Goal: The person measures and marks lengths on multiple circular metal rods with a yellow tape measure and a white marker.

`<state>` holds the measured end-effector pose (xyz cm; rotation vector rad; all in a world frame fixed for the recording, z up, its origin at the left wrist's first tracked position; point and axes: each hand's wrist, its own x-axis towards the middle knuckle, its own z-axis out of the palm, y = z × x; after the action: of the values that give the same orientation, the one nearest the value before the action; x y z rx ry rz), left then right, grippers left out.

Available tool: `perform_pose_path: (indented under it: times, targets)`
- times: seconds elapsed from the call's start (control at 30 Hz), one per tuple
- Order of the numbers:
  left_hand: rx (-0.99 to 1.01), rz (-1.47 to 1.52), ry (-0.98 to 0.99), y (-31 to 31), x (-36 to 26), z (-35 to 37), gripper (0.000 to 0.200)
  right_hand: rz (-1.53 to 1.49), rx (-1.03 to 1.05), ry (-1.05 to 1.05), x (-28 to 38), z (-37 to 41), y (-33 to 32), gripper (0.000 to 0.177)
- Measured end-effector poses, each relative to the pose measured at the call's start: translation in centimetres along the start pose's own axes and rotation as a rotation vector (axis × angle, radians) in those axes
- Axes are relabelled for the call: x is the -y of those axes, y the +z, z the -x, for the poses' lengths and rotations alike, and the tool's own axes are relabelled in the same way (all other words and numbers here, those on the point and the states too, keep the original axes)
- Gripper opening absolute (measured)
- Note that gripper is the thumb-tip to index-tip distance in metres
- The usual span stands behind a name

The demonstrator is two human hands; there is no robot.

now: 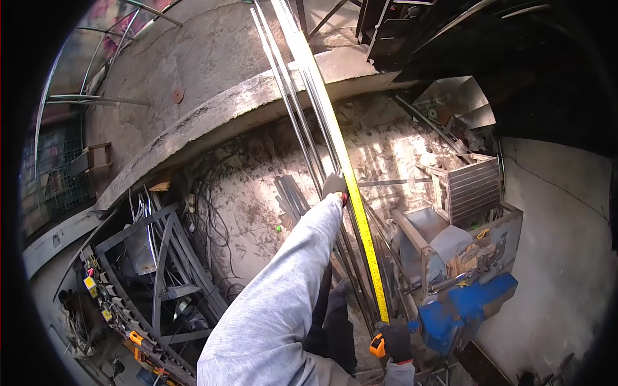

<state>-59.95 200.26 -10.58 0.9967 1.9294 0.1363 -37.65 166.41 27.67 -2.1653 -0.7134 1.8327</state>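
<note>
A yellow tape measure blade [360, 222] runs out along a bundle of long metal tubes [307, 138] that stretches away from me. My left hand [335, 186], in a dark glove, reaches forward and closes on the tubes beside the blade; its fingertips are partly hidden. Close to my body, my right hand [397, 341], gloved too, is wrapped around the orange and black tape measure case [378, 346]. The blade leaves the case and lies nearly straight, its far part washed out by sunlight.
Metal frames [168, 257] and power tools [136, 338] crowd the left. To the right stand an open metal box with scraps [473, 248], a blue object [460, 312] and a slatted panel [474, 192]. A concrete ledge [212, 116] crosses beneath the tubes. Cables [215, 225] lie on the floor.
</note>
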Motion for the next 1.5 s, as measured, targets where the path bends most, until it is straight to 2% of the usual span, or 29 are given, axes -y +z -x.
perform_pose_path:
  times: [0.07,0.13,0.17,0.2,0.23,0.33,0.43,0.47,0.53,0.6,0.63,0.67,0.73,0.77,0.87,0.97,1.03,1.07,1.13,1.2,1.3,1.4,1.47,1.5]
  targets:
    - [-0.079,-0.035,0.008,-0.6,-0.1,0.7,0.045,-0.023,-0.008,-0.041,0.1,-1.5,0.4,0.014]
    - [0.009,-0.112,0.072,0.6,2.4,-1.5,0.041,-0.333,0.013,0.164,6.5,-3.0,0.7,0.013]
    - [0.034,-0.064,0.039,-1.2,0.6,-0.3,0.039,-0.334,0.013,0.153,8.0,-4.3,0.8,0.013]
    - [0.036,-0.119,0.122,0.6,2.6,-2.0,0.039,-0.312,0.045,0.102,9.4,-5.5,0.8,0.012]
    - [0.036,-0.116,0.126,-0.2,1.5,-1.7,0.039,-0.290,0.074,0.060,10.4,-6.4,0.8,0.011]
    - [-0.004,0.043,0.012,-3.1,-1.6,-0.4,0.039,-0.282,0.091,-0.031,10.4,-11.8,1.4,0.010]
    - [-0.046,0.186,-0.110,-7.0,-6.0,-0.4,0.039,-0.303,0.145,-0.136,13.9,-16.3,1.7,0.011]
    - [-0.063,0.230,-0.157,-8.3,-6.7,0.4,0.039,-0.340,0.151,-0.082,15.9,-17.1,2.0,0.012]
    - [-0.141,0.358,-0.162,-8.4,-6.2,-1.8,0.035,-0.314,0.148,-0.144,17.7,-19.7,2.4,0.013]
    - [-0.088,0.890,-0.210,-12.1,-9.5,2.1,0.043,-0.321,0.162,-0.148,19.4,-22.1,3.3,0.012]
    - [0.011,1.157,-0.259,-13.1,-10.0,3.2,0.044,-0.361,0.204,-0.130,21.9,-22.1,3.8,0.010]
    - [0.072,1.242,-0.177,-14.5,-11.3,5.1,0.041,-0.381,0.220,-0.156,21.9,-23.5,4.5,0.009]
    - [0.125,1.240,-0.109,-16.5,-13.5,7.7,0.039,-0.374,0.231,-0.103,25.0,-24.3,6.2,0.009]
    - [0.119,1.165,-0.027,-17.2,-14.7,8.5,0.036,-0.373,0.237,-0.135,24.9,-25.6,7.3,0.011]
    - [0.073,0.884,0.005,-18.9,-15.8,6.9,0.020,-0.312,0.234,-0.179,26.7,-27.1,9.1,0.014]
    - [0.031,0.925,0.112,-20.1,-15.8,1.2,0.018,-0.298,0.202,-0.240,25.6,-28.0,9.9,0.014]
    - [0.011,0.918,0.213,-22.5,-17.0,-3.5,0.018,-0.339,0.204,-0.174,23.2,-26.7,9.7,0.015]
    - [0.019,0.911,0.209,-23.4,-17.2,-6.5,0.019,-0.377,0.208,-0.113,21.7,-25.6,9.5,0.016]
    - [-0.030,0.753,0.217,-26.1,-18.8,-10.4,0.025,-0.258,0.134,-0.177,18.5,-23.0,8.7,0.017]
    - [-0.085,0.661,0.137,-28.7,-21.0,-11.0,0.030,-0.204,0.168,-0.115,17.3,-19.9,7.4,0.017]
    - [-0.048,0.603,0.167,-29.7,-21.2,-14.0,0.031,-0.200,0.144,-0.097,14.7,-17.9,7.1,0.015]
    - [-0.026,0.583,0.136,-29.3,-20.8,-15.4,0.029,-0.176,0.149,-0.084,16.4,-16.9,7.0,0.015]
    - [-0.054,0.658,0.102,-28.9,-20.7,-15.9,0.029,-0.203,0.062,-0.125,16.7,-16.7,7.3,0.015]
    - [-0.026,0.596,0.082,-29.5,-21.0,-15.6,0.028,-0.204,0.057,-0.122,16.8,-16.7,7.4,0.015]
